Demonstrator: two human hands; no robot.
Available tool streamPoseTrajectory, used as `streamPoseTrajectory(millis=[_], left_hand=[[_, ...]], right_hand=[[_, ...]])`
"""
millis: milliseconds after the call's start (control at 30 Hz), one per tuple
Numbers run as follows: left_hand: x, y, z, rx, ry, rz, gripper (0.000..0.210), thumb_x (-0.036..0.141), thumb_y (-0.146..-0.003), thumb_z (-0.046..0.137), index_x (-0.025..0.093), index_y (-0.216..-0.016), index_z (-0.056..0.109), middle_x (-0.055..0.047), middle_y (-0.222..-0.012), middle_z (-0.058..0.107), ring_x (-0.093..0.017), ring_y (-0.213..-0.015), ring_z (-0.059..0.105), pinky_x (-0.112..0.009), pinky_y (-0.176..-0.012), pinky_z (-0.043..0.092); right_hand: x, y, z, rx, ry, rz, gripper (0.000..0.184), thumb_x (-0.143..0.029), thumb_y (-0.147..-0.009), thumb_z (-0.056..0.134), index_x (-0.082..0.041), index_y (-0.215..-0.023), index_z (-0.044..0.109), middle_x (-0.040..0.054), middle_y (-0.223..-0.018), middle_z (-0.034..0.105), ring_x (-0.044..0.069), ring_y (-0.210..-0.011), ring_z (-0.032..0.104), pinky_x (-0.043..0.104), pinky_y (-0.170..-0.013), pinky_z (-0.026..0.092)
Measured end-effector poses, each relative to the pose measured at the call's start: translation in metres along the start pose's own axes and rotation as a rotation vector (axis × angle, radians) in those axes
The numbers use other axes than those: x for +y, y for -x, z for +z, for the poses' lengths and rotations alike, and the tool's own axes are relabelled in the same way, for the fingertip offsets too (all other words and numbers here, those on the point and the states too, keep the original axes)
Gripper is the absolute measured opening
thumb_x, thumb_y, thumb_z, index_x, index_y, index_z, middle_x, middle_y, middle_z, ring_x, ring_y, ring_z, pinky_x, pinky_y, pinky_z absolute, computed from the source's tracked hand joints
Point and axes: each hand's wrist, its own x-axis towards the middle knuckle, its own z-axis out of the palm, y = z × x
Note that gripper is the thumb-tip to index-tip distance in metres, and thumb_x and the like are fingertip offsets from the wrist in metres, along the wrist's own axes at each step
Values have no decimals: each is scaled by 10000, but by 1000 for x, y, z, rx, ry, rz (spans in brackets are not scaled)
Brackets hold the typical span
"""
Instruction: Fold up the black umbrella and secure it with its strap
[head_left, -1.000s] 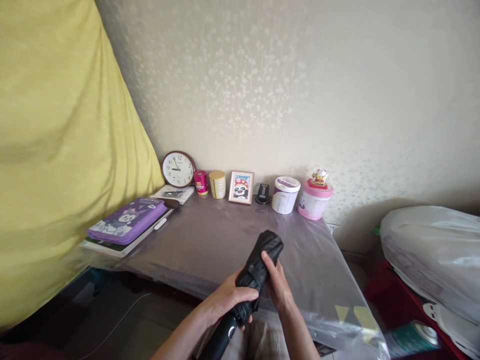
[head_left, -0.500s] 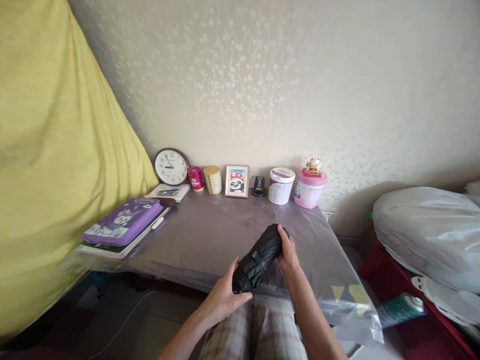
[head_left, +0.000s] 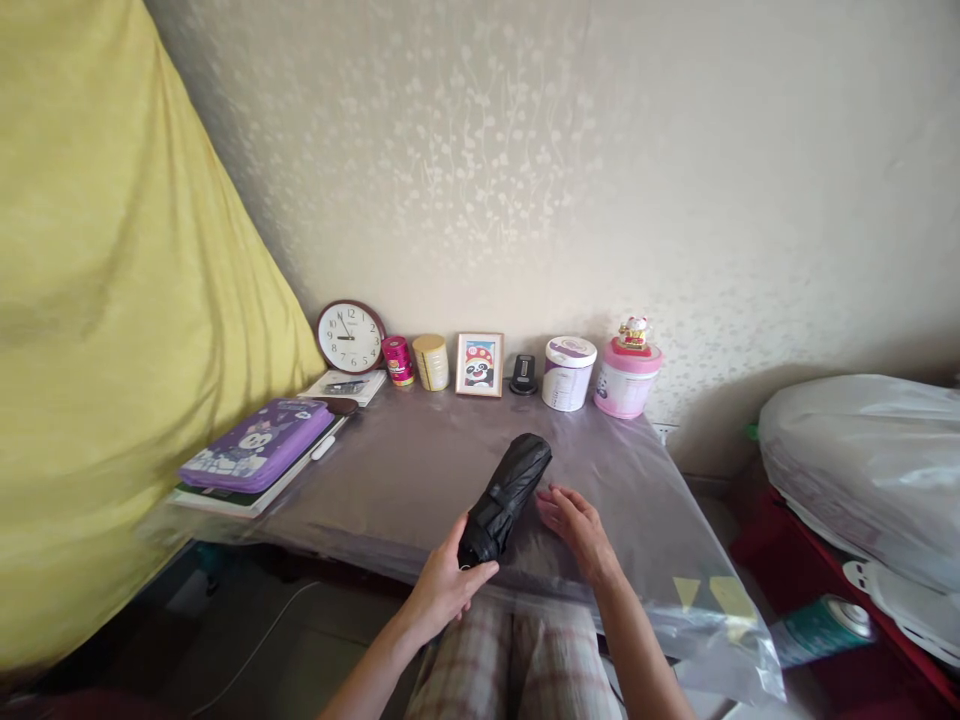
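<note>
A folded black umbrella [head_left: 505, 498] is tilted over the front part of the table, its far end pointing up and to the right. My left hand [head_left: 448, 582] is closed around its near end, thumb on top. My right hand [head_left: 576, 525] is just right of the umbrella, apart from it, with the fingers loosely curved and holding nothing. Below both hands is the table [head_left: 405, 450], covered with a clear plastic sheet.
Along the wall stand a clock [head_left: 351, 337], a pink can [head_left: 398, 361], a yellow-lidded can [head_left: 431, 362], a picture frame [head_left: 479, 364], a small black device [head_left: 523, 374] and two tubs [head_left: 568, 375]. A purple case [head_left: 256, 446] lies on books at left. A spray can [head_left: 823, 630] is at right.
My right hand has let go of the umbrella's far end and moved slightly down beside it. The umbrella, still in my left hand, has turned a little more upright.
</note>
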Motion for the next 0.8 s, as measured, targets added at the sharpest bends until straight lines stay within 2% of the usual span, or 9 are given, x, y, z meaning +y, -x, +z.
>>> streamPoseTrajectory(millis=[167,267,367,567,667,733,800], left_hand=[[-8,-8,-4,-127,229,-72,681,475,-720,596,237,-1282,296,45,-598,438,-79,-436,412,-183,-375,357],[-11,-14,-8,-141,234,-88,646,488,-716,595,216,-1235,322,42,-609,438,-72,-452,407,-182,-392,360],[-17,-19,-10,-133,208,-111,649,468,-708,603,206,-1227,314,45,-599,433,-75,-450,411,-182,-395,358],[-29,-21,-15,-116,118,-148,737,509,-731,566,288,-1329,195,29,-654,483,-109,-459,480,-213,-411,386],[-31,-14,-18,10,-65,-110,823,512,-778,506,311,-1395,-1,-28,-795,568,-151,-505,545,-258,-461,418],[-33,-8,-18,110,-324,-3,866,466,-804,487,277,-1409,-104,-92,-1015,586,-202,-728,614,-302,-632,462],[-35,-2,-17,168,-557,114,855,376,-822,476,245,-1416,-125,-109,-1265,468,-221,-1031,550,-293,-824,424]], right_hand=[[7,2,-4,89,52,-63,521,-423,-564,746,-124,-950,563,65,-835,623,133,-727,598,242,-667,502],[10,3,-7,108,75,-111,546,-450,-534,749,-120,-926,561,49,-784,610,119,-670,573,231,-618,494],[13,3,-10,66,101,-125,550,-460,-543,742,-114,-929,556,42,-761,603,109,-640,562,233,-634,490],[17,2,-13,23,140,-126,542,-483,-566,719,-125,-939,555,34,-780,597,100,-629,553,233,-637,485],[18,2,-13,17,166,-142,523,-488,-590,702,-130,-941,554,32,-786,595,95,-625,548,231,-632,483],[19,2,-13,21,187,-154,521,-497,-595,693,-131,-938,555,31,-785,593,92,-616,543,227,-621,479],[20,1,-13,25,205,-160,527,-508,-591,688,-130,-934,556,31,-781,593,91,-611,539,226,-615,477]])
